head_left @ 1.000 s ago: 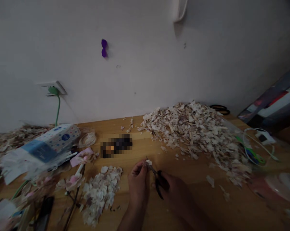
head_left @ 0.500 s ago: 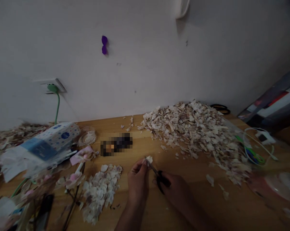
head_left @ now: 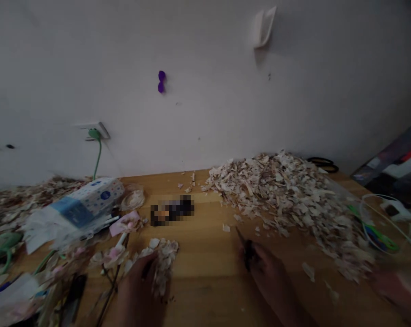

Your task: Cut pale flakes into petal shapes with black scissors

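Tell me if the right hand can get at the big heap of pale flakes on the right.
Probably yes: the heap of pale flakes lies just beyond the right hand, with only a few loose flakes between, though the scissors it holds may hamper a grasp.

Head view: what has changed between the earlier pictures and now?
The left hand has moved away from the scissors, leftward to the small flake pile; whether it grips anything is unclear. A pale flake, probably the one held before, now lies on the table left of the scissors' tip. The right hand, shifted slightly right, keeps hold of the scissors. The large heap and tissue pack stayed put.
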The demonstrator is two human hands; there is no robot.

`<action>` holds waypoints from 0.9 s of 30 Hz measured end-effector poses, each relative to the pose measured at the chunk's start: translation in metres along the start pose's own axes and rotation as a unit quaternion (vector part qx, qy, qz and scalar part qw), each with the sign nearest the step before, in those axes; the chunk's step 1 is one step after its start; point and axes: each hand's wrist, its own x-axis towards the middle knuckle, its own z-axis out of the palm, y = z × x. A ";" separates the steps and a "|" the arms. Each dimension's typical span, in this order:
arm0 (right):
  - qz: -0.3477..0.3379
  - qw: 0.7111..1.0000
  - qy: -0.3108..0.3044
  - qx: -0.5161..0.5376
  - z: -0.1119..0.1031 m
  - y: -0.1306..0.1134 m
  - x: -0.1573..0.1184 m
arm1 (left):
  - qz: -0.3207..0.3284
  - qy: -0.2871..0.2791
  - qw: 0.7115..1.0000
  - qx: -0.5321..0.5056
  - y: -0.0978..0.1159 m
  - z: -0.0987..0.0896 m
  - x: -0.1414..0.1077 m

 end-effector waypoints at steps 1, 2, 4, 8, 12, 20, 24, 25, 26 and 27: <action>-0.020 1.000 -0.016 -0.013 0.002 -0.001 0.004 | 0.016 0.006 1.000 0.023 -0.006 -0.003 -0.002; -0.043 0.998 -0.030 -0.030 0.006 -0.003 0.009 | 0.030 0.013 0.998 0.049 -0.010 -0.005 -0.004; -0.084 0.993 -0.043 -0.068 0.014 -0.007 0.021 | 0.055 0.044 0.993 0.099 -0.011 -0.001 -0.006; -0.106 0.984 -0.046 -0.132 0.033 -0.009 0.044 | 0.140 0.092 0.977 0.129 0.010 0.031 -0.010; -0.104 0.982 -0.043 -0.155 0.043 0.004 0.053 | 0.244 -0.040 0.969 0.024 0.049 0.083 -0.005; -0.117 0.983 0.024 -0.137 0.038 0.022 0.058 | 0.239 -0.137 0.947 -0.165 0.085 0.144 0.036; -0.064 0.991 0.051 -0.104 0.036 0.020 0.059 | 0.224 -0.135 0.944 -0.201 0.081 0.147 0.038; -0.054 0.993 0.057 -0.092 0.036 0.019 0.058 | 0.220 -0.139 0.942 -0.210 0.080 0.146 0.037; -0.046 0.994 0.060 -0.078 0.037 0.019 0.057 | 0.220 -0.144 0.940 -0.216 0.078 0.145 0.036; -0.041 0.995 0.059 -0.065 0.037 0.018 0.057 | 0.222 -0.150 0.939 -0.218 0.078 0.144 0.035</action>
